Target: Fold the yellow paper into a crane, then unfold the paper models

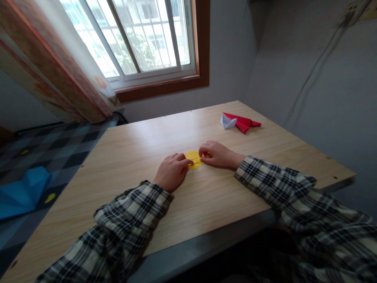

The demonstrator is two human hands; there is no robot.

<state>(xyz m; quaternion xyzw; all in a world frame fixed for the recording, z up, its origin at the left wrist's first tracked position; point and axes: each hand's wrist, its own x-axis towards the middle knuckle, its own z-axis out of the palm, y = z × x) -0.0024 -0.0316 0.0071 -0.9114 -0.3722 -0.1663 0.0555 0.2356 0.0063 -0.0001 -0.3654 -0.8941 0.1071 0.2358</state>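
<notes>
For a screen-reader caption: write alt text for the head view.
Two hands, the left hand and right hand, press on a small folded yellow paper on a wooden table. A folded red paper and a folded white paper lie farther back near a window.

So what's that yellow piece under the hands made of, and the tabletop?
The yellow piece looks like thin matte paper: it lies flat with sharp fold creases, pressed by the left hand and right hand. The tabletop looks like light wood-grain laminate or veneer, smooth with a slight sheen; which one is unclear.
</notes>
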